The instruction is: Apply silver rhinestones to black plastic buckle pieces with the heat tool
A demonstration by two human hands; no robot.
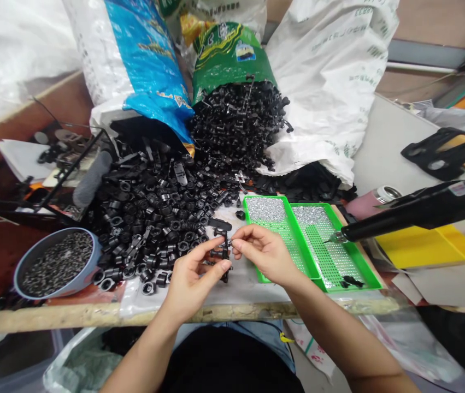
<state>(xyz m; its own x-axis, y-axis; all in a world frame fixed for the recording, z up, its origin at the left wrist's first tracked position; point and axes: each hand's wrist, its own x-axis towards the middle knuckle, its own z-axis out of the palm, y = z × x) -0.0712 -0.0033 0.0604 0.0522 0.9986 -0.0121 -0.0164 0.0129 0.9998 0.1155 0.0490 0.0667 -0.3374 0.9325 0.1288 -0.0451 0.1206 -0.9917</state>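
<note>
My left hand (193, 278) grips a narrow black plastic part (225, 252) between thumb and fingers, held upright over the white sheet. Against its right side, my right hand (267, 252) is closed in a pinch; whatever its fingertips hold is too small to name. A flat black piece (219, 224) lies just beyond the held part. To the left spreads a heap of loose black plastic pieces (162, 218), many of them short and ring-shaped. Right of my hands stand two green trays (288, 218) of small silvery screws (267, 209).
An electric screwdriver (412, 213) juts in from the right, its bit above the right tray. A blue bowl (96, 248) of small dark parts sits at left. Behind, a green sack (236, 54) spills black pieces between a blue-white sack (142, 54) and a white sack (330, 71).
</note>
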